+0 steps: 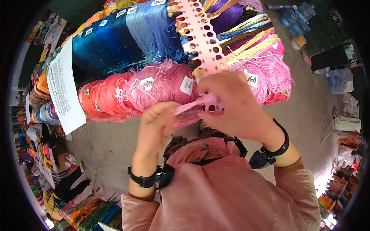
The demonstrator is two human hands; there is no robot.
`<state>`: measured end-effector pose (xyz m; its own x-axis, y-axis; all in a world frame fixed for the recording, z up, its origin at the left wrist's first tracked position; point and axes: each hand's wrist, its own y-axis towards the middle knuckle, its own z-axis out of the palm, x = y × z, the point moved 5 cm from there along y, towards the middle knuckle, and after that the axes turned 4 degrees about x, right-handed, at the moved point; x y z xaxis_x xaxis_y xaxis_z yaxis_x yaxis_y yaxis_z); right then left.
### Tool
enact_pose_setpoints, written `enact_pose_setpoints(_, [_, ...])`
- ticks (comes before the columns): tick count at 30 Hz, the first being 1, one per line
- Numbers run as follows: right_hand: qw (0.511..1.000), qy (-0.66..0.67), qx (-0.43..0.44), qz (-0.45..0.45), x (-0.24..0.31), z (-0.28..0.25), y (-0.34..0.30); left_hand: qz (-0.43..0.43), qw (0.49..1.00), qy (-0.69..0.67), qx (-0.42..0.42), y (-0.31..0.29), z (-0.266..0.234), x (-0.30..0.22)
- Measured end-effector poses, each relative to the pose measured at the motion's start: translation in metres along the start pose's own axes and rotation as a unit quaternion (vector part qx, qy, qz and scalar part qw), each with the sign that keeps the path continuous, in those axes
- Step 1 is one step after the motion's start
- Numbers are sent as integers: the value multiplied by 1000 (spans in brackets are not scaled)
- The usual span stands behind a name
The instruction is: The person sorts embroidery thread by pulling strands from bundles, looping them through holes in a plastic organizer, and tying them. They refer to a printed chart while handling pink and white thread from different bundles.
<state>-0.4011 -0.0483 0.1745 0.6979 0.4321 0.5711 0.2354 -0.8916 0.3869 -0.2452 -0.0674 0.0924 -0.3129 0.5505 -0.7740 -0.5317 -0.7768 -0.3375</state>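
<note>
We are holding pink floss [187,109] between our left hand [156,118], fingers pinching the strands, and our right hand [233,104], fingers gripping the perforated pink card [197,34] near its lower end, ideally tensioning evenly.

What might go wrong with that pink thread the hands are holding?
The pink thread spans the left hand and right hand in loose strands, so it might tangle. It could also snag on the pink card, whose edges are full of holes. And the white sheet might slide off, because its lower end hangs past the thread bundles.
</note>
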Motion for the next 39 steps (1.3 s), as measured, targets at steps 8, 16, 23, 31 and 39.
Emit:
enact_pose_setpoints(8, [994, -105, 10, 16, 2, 6, 1, 42, 990, -131, -29, -65, -101, -27])
enact_pose_setpoints(16, [994, -45, 84, 53, 12, 3, 13, 185, 921, 131, -317, -118, -186, -64])
enact_pose_setpoints(23, [976, -43, -143, 161, 54, 5, 3, 369, 855, 229, -285, -161, -234, -137])
enact_pose_setpoints(31, [994, -52, -37, 87, 121, 129, 89, 479, 763, 314, -301, -151, -326, -248])
enact_pose_setpoints(39, [946, -304, -56, 100, 101, 185, 122, 442, 559, 637, -294, -81, -395, -302])
